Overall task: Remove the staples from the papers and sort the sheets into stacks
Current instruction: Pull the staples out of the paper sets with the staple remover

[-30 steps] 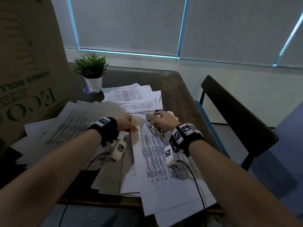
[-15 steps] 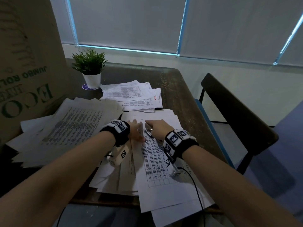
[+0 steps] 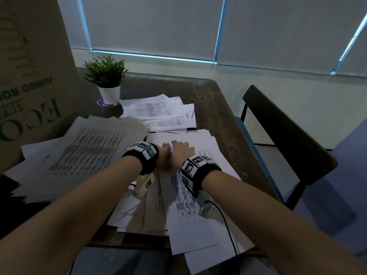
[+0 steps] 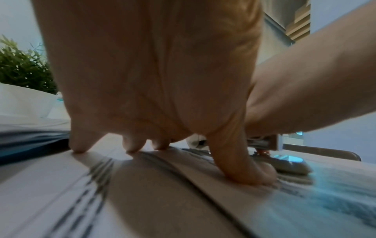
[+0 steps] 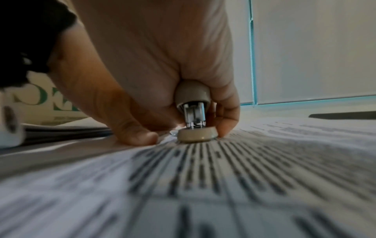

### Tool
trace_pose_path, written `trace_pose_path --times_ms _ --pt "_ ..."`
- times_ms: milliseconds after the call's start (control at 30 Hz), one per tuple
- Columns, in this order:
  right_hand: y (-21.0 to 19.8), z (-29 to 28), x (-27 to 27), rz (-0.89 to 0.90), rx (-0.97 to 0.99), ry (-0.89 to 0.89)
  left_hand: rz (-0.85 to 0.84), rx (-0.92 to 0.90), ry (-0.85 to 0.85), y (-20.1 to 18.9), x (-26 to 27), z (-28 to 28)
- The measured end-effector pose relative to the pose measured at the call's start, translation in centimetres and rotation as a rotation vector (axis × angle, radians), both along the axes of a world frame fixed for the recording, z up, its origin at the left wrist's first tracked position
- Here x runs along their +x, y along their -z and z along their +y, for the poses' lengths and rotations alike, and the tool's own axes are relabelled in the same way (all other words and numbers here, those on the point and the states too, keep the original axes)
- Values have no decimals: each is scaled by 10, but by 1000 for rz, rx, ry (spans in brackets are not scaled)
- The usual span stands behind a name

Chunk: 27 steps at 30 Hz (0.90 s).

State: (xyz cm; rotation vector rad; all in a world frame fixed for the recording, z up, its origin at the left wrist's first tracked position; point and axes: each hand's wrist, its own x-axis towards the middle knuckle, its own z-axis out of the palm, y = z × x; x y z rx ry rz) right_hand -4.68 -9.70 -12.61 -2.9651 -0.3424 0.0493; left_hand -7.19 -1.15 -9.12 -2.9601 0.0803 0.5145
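A set of printed sheets (image 3: pixel 184 197) lies on top of a loose pile at the table's front. My left hand (image 3: pixel 165 148) presses it flat near its top edge; its fingertips (image 4: pixel 78 147) and thumb rest on the paper. Right beside it, touching, my right hand (image 3: pixel 181 149) grips a beige and chrome staple remover (image 5: pixel 193 112). The tool stands upright with its lower jaw pad on the printed page. It also shows past my thumb as the staple remover (image 4: pixel 262 143) in the left wrist view. I cannot make out the staple itself.
A thick paper stack (image 3: pixel 85 155) lies to the left and a smaller stack (image 3: pixel 156 114) at the back. A potted plant (image 3: pixel 107 80) and a big cardboard box (image 3: pixel 29 76) stand far left. A dark chair (image 3: pixel 288 132) is beside the table's right edge (image 3: pixel 228 126).
The raised top corner of the sheets has gone down flat. Both hands have come closer together and lower onto the paper, the staple remover now standing on the page.
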Motion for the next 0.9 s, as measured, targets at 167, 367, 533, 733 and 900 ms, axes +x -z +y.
trace_pose_path --times_ms 167,367,533,733,900 --pt "-3 4 9 67 127 89 -35 -113 -75 -13 -12 -8" --pt "-13 -34 15 195 722 342 23 -230 -134 3 7 5" --pt "4 -83 5 30 1287 665 -59 -248 -103 -2 24 8" --pt "17 -100 16 -167 1430 807 -24 -478 -189 -7 36 20" --pt "19 -95 19 -164 1476 806 172 -808 -278 -15 35 39"
